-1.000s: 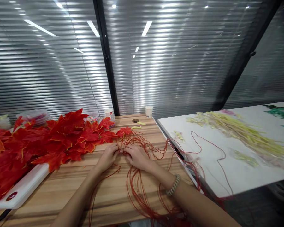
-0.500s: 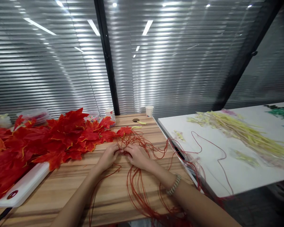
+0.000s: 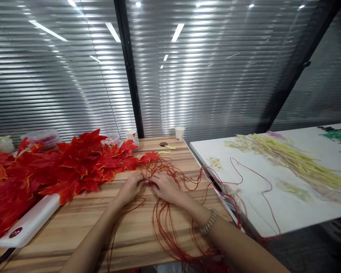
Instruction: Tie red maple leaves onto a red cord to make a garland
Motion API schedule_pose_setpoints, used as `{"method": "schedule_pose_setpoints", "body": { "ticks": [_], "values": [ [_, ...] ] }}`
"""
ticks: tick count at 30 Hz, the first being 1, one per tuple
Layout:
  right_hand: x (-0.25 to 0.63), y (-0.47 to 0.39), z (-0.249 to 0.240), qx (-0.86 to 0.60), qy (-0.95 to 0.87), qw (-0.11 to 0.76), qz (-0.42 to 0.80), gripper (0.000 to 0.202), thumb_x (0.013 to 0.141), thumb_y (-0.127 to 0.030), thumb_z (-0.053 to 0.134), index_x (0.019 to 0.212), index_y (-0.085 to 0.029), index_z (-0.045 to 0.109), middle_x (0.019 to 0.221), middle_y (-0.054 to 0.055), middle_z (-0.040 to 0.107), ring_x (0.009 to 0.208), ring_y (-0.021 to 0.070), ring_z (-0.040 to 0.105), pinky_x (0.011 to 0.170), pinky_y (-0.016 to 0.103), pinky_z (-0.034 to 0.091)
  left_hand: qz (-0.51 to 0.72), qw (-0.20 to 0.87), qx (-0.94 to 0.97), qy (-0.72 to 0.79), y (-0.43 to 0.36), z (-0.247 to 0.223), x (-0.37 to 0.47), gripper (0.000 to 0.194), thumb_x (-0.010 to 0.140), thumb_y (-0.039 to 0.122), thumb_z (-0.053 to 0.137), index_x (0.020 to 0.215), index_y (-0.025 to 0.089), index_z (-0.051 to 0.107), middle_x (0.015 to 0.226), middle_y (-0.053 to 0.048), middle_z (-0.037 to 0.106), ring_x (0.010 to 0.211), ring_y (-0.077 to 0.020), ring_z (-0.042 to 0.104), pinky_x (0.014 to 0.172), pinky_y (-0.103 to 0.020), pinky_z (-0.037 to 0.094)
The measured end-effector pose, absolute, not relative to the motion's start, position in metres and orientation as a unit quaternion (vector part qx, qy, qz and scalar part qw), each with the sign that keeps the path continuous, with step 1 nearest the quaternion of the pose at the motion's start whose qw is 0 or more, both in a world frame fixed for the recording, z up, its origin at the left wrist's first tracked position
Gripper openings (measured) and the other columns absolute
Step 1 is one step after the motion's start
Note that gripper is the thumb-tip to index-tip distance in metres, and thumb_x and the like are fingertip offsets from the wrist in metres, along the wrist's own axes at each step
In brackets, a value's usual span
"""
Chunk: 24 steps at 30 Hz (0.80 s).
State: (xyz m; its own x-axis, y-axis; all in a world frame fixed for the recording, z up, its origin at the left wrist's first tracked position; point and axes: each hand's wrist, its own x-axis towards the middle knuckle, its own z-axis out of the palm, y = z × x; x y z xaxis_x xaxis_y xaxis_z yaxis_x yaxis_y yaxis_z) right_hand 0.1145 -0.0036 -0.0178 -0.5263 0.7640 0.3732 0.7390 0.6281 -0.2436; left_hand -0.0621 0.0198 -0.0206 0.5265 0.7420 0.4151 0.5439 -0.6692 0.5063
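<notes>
My left hand (image 3: 132, 186) and my right hand (image 3: 165, 186) meet over the wooden table (image 3: 82, 227). Both have their fingers pinched on thin red cord (image 3: 167, 223), close to each other. The exact spot between the fingertips is small and partly hidden by them. Loops of the cord lie behind my right hand, run down under my right wrist to the table's front edge, and trail right onto the white table (image 3: 261, 212). One strand curves below my left hand.
Red artificial maple leaves (image 3: 82, 163) cover the left side, beside a white device (image 3: 31, 222) with a black cable. Paper cups (image 3: 179, 133) stand at the back. Yellow strips (image 3: 295, 159) lie on the white table at right.
</notes>
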Motion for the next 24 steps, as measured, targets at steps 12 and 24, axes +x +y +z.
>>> {"method": "schedule_pose_setpoints", "body": {
  "ticks": [12,24],
  "values": [
    [0.1148,-0.0026,-0.0206,-0.424,-0.874,0.236,0.025,0.020,0.077,-0.013,0.051,0.094,-0.016,0.061,0.090,0.006,0.060,0.083,0.0172,0.052,0.069,0.026,0.038,0.309,0.159,0.864,0.366,0.0196,-0.0195,-0.0613,0.015,0.080,0.011,0.048,0.073,0.016,0.060,0.071,-0.003,0.057,0.075,-0.0146,0.054,0.074,-0.026,0.044],
    [0.1158,-0.0023,-0.0208,-0.411,-0.878,0.246,0.015,0.016,0.078,-0.015,0.052,0.091,-0.016,0.061,0.088,0.005,0.059,0.083,0.0167,0.051,0.070,0.025,0.038,0.303,0.163,0.866,0.363,0.0194,-0.0203,-0.0617,0.015,0.081,0.010,0.048,0.081,0.016,0.062,0.078,-0.004,0.062,0.074,-0.0137,0.055,0.072,-0.025,0.044]
  ]
}}
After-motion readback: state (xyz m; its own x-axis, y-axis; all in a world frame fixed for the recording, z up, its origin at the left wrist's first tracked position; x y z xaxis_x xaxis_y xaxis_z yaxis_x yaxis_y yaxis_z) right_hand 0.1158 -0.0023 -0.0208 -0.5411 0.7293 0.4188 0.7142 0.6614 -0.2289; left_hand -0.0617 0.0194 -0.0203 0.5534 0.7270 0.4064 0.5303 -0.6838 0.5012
